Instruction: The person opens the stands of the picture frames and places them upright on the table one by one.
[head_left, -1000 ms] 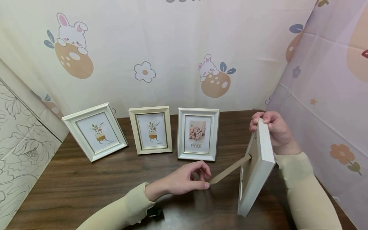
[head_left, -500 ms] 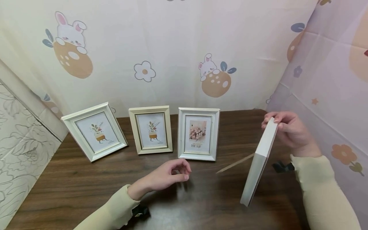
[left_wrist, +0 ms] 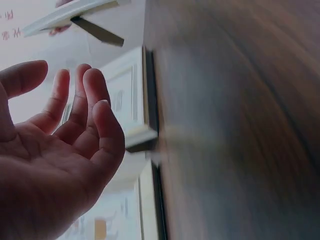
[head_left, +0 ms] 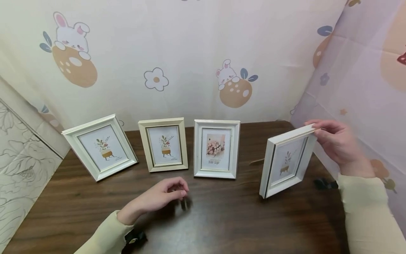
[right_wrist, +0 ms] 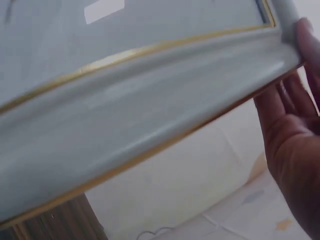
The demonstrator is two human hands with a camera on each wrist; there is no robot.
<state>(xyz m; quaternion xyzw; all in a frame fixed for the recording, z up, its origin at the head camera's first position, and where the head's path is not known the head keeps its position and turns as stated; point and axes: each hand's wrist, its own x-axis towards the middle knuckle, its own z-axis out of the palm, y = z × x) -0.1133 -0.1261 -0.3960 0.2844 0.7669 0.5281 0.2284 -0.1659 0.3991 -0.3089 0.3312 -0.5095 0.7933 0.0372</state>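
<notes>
My right hand (head_left: 342, 144) pinches the top right corner of a white picture frame (head_left: 265, 173) with a plant print. Its front is turned partly to the left of me, and a tan support leg (head_left: 256, 162) sticks out behind it. In the right wrist view the frame's gold-lined edge (right_wrist: 150, 120) fills much of the picture, with the thumb in front of the corner and fingers behind. Over the table my left hand (head_left: 155, 197) hovers with loosely bent fingers and holds nothing; the left wrist view shows its bare palm (left_wrist: 55, 165).
Three frames stand along the back of the brown wooden table (head_left: 209, 222): a tilted white one (head_left: 90, 165), a cream one (head_left: 146, 148) and a white one (head_left: 198, 151) with a flower picture. A patterned curtain (head_left: 190, 42) hangs behind them.
The right hand has carried the frame to the back and turned it so its front shows. The left hand has let go of the support leg and drawn back to the left.
</notes>
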